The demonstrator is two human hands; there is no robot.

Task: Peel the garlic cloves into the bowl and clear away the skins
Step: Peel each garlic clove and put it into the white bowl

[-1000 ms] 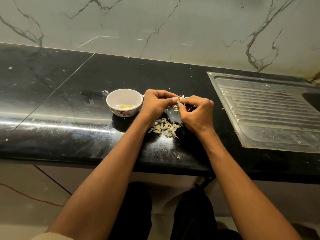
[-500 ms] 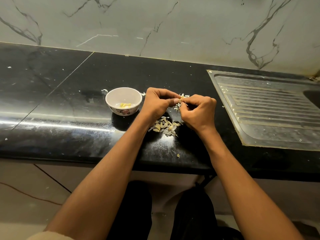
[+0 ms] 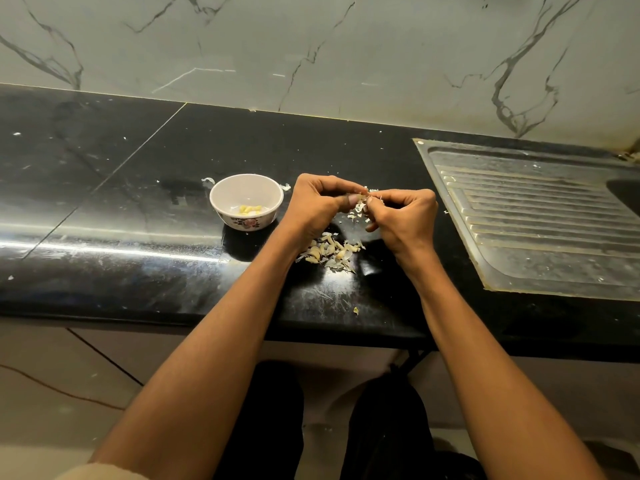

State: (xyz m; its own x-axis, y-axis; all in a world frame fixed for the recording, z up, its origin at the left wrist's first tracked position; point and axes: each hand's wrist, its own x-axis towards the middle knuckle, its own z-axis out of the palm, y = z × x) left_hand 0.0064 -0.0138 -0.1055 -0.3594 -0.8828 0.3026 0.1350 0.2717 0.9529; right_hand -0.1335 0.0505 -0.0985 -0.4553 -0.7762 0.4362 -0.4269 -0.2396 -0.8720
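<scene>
Head view: both grips pinch one garlic clove (image 3: 361, 203) above the black table (image 3: 138, 209), left hand (image 3: 317, 206) and right hand (image 3: 403, 216) fingertip to fingertip. It looks light, firm, papery-skinned; best held at its ends. White bowl (image 3: 221, 202) sits just left; skins (image 3: 327, 252) lie below.

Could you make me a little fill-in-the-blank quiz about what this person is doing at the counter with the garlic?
1. Both hands, left hand and right hand, pinch one garlic clove ____ the counter.
2. The white bowl stands to the ____ of the hands.
3. The peeled cloves in the bowl look ____ in colour.
4. The heap of skins lies on the ____ countertop.

Missing words: above; left; yellow; black
</scene>
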